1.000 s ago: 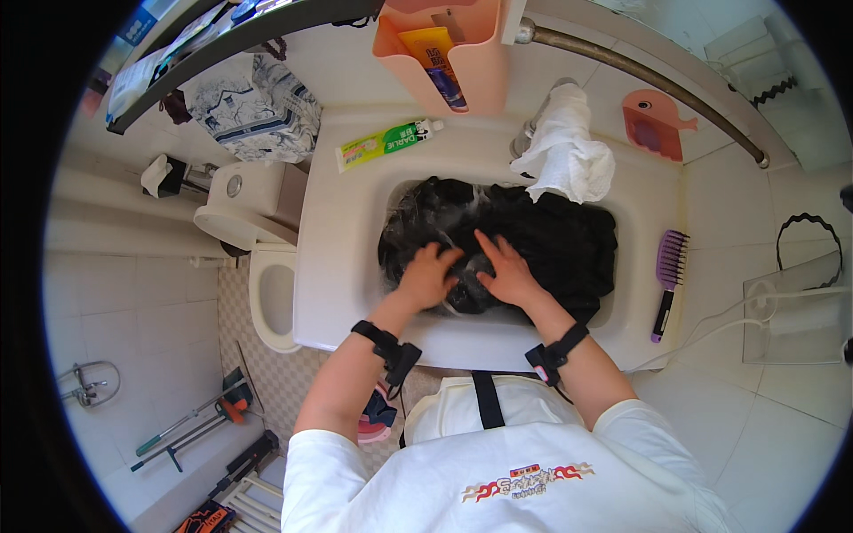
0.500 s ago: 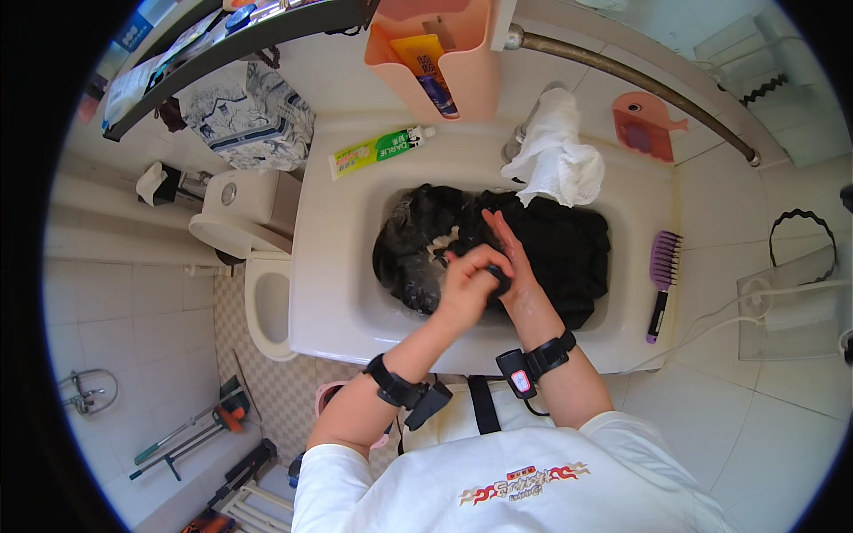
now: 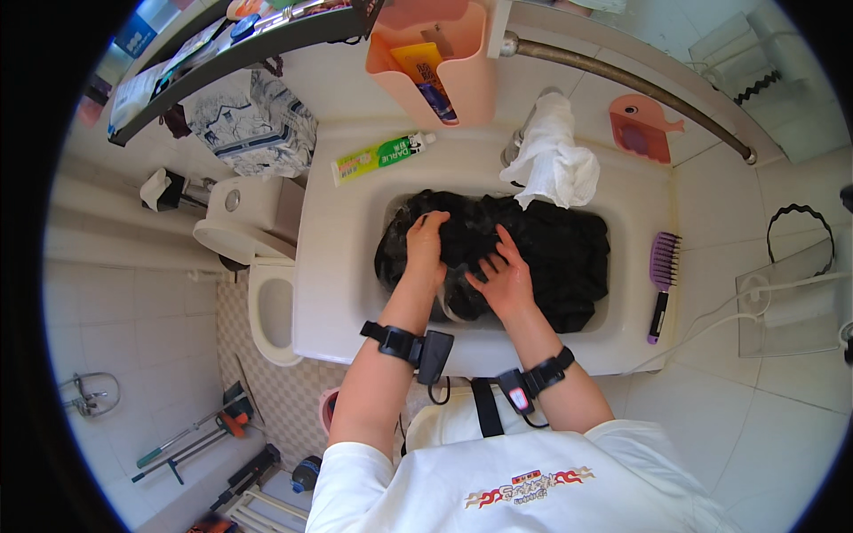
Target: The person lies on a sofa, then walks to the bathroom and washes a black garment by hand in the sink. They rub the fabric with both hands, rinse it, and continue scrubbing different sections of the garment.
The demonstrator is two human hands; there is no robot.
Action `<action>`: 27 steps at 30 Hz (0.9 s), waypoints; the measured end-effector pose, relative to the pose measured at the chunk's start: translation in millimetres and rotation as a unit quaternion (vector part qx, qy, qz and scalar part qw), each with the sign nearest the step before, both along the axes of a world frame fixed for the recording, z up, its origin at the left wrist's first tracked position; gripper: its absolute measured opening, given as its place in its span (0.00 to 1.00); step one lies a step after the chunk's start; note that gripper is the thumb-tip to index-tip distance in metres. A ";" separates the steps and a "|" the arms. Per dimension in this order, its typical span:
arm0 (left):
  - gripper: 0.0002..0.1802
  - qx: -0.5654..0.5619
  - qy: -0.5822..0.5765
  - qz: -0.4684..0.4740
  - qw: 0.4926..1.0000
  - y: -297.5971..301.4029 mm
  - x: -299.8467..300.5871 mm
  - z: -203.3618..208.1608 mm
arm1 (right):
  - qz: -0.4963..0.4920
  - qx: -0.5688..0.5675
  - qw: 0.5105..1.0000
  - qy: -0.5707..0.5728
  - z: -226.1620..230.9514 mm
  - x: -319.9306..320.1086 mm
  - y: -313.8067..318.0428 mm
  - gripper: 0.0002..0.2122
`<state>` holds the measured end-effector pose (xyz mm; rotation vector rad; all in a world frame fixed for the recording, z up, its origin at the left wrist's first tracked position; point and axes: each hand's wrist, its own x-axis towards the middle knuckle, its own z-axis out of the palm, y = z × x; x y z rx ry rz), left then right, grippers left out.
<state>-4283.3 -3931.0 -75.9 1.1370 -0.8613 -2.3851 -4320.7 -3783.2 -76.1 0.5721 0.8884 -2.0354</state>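
Wet black clothing (image 3: 560,258) fills much of the white sink basin, with water around it on the left side. My left hand (image 3: 425,247) is over the left part of the basin, fingers curled round a fold of the black cloth. To its right, my right hand (image 3: 506,282) hangs above the clothing with its fingers spread and the palm partly showing. A dark stretch of cloth lies between the two hands. Both forearms wear black straps with small boxes.
A white cloth (image 3: 555,160) drapes the faucet. On the sink rim lie a green toothpaste tube (image 3: 382,158) and a purple hairbrush (image 3: 662,275). A pink holder (image 3: 480,80) and a dark shelf (image 3: 249,40) are above. The toilet (image 3: 274,306) stands left.
My hands, pressed together over the basin before, have parted. The left moved left and away from me onto the black cloth; the right came slightly nearer, its fingers now spread.
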 end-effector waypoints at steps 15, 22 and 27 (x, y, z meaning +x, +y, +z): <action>0.18 0.211 0.116 -0.082 0.967 17.2 50.0 9.2 | -0.004 -0.406 0.903 -0.139 -18.9 -48.2 -19.4 0.24; 0.19 0.174 0.145 -0.112 0.968 35.8 48.4 11.2 | -0.016 -0.322 0.947 -0.008 47.8 -33.9 -23.9 0.28; 0.17 -0.401 0.116 -0.126 0.900 60.5 41.4 28.2 | -0.070 -0.260 0.961 -0.058 -5.7 -61.7 -15.8 0.25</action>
